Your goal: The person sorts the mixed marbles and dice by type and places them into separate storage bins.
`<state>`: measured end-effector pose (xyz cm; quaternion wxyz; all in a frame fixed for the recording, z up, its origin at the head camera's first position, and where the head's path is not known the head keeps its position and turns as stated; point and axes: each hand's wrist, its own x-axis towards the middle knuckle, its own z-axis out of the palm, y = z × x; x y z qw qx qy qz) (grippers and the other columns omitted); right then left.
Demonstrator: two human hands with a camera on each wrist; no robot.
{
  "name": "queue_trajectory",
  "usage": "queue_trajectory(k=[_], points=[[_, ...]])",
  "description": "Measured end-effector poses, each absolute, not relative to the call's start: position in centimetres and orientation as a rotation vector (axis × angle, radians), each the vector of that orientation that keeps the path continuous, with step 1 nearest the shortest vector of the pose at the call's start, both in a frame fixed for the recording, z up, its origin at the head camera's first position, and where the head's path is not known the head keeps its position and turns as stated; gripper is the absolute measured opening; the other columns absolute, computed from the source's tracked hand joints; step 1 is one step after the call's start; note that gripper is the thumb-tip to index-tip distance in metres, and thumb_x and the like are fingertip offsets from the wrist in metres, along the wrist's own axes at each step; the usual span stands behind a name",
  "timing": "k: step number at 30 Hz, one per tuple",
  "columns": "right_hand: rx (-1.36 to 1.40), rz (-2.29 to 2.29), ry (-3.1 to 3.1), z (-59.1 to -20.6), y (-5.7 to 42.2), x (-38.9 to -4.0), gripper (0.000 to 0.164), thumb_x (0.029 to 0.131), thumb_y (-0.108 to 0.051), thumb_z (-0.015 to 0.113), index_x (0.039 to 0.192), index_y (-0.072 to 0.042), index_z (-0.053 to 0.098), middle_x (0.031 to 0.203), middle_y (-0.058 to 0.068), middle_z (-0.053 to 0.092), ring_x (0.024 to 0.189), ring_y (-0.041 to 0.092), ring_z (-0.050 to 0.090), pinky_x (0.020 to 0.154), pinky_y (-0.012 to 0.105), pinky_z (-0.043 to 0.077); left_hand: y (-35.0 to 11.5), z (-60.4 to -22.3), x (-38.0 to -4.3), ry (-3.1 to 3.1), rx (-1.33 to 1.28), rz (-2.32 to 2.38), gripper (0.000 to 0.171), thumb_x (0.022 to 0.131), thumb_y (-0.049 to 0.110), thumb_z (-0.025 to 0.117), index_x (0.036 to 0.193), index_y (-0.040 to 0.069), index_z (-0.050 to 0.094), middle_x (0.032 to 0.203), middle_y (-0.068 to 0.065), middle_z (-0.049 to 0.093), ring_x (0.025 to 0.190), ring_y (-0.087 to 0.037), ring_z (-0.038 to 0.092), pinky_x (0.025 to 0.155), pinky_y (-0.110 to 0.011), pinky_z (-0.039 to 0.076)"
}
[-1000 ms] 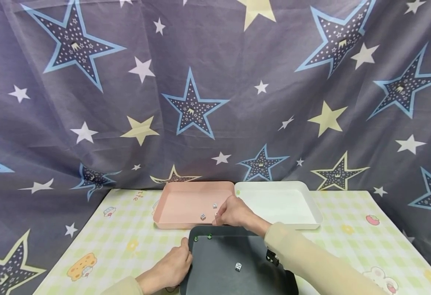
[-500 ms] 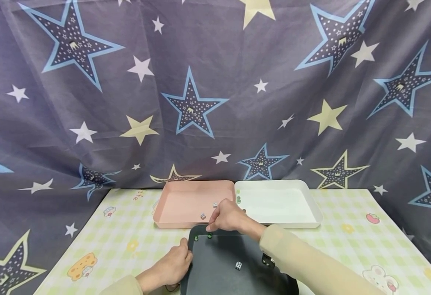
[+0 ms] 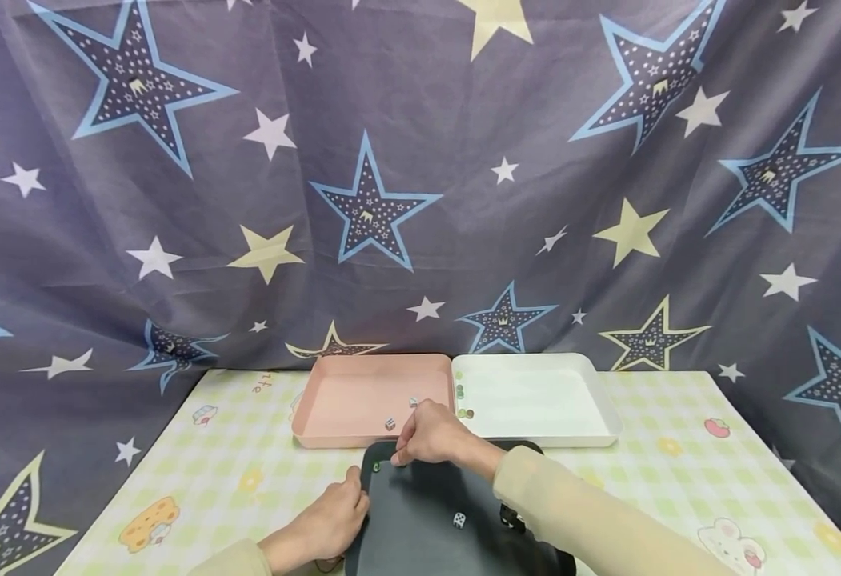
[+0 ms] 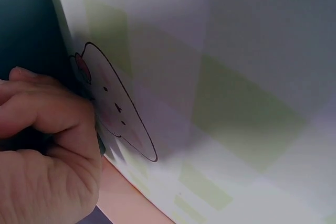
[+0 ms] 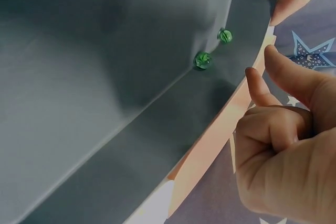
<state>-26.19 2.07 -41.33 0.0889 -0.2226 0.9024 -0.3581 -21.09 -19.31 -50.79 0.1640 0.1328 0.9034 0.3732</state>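
Observation:
My left hand (image 3: 334,516) grips the left rim of a dark grey tray (image 3: 420,552), thumb on the edge. My right hand (image 3: 430,436) hovers over that tray's far left part. Its thumb and forefinger stand apart with nothing between them; the other fingers are curled. Close below them, in the right wrist view, lie two green glass marbles (image 5: 202,60), near the tray's wall. One marble (image 3: 376,466) shows plainly in the head view; the right fingertips mostly cover the other. A white die (image 3: 459,520) with dark pips in the head view lies mid-tray; red and blue pips show up close.
A pink tray (image 3: 351,439) behind the dark one holds white dice (image 3: 390,424). Beside it on the right, a white tray (image 3: 593,436) has several small marbles (image 3: 459,390) along its left wall. A checked cloth (image 3: 233,448) covers the table; a starry curtain (image 3: 391,320) hangs behind.
My right hand has drawn back from the pink tray's front edge to above the green marbles, leftward and nearer. More marbles in the white tray are uncovered. The left hand keeps its grip.

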Motion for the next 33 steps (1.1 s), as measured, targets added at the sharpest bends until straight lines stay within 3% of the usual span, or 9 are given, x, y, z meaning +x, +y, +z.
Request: queue_trajectory(k=[4, 9, 15, 33], points=[[-0.636, -1.040, 2.693, -41.5, 1.7, -26.0, 0.021, 0.076, -0.011, 0.096, 0.065, -0.014, 0.078, 0.059, -0.012, 0.066, 0.069, 0.006, 0.057, 0.062, 0.023, 0.050, -19.8, -52.1, -21.6, 2.560, 0.378, 1.071, 0.027, 0.114, 0.024, 0.039, 0.116, -0.002, 0.042, 0.071, -0.009, 0.054, 0.046, -0.019, 0.058, 0.040, -0.032, 0.049], [-0.644, -0.998, 2.721, -41.8, 1.2, -26.0, 0.019, 0.076, -0.013, 0.096, 0.067, -0.015, 0.079, 0.062, -0.013, 0.067, 0.072, 0.006, 0.060, 0.072, 0.026, 0.056, -19.5, -51.5, -21.3, 2.600, 0.414, 1.068, 0.019, 0.112, 0.017, 0.041, 0.113, -0.002, 0.044, 0.070, -0.007, 0.054, 0.048, -0.016, 0.057, 0.041, -0.032, 0.049], [-0.657, -0.962, 2.738, -42.3, 0.8, -25.9, 0.018, 0.075, -0.013, 0.096, 0.069, -0.014, 0.079, 0.061, -0.012, 0.066, 0.068, 0.006, 0.058, 0.065, 0.025, 0.054, -18.6, -48.5, -19.8, 2.574, 0.478, 1.096, 0.011, 0.110, 0.006, 0.039, 0.107, -0.002, 0.044, 0.067, -0.004, 0.052, 0.040, -0.008, 0.047, 0.033, -0.029, 0.043], [-0.591, -0.866, 2.750, -43.4, -0.8, -25.8, 0.021, 0.076, -0.016, 0.096, 0.067, -0.017, 0.077, 0.062, -0.011, 0.065, 0.062, 0.008, 0.057, 0.057, 0.024, 0.049, -19.1, -49.5, -20.4, 2.567, 0.433, 1.106, 0.016, 0.112, 0.015, 0.038, 0.108, 0.000, 0.043, 0.070, -0.005, 0.052, 0.046, -0.013, 0.053, 0.037, -0.028, 0.045]])
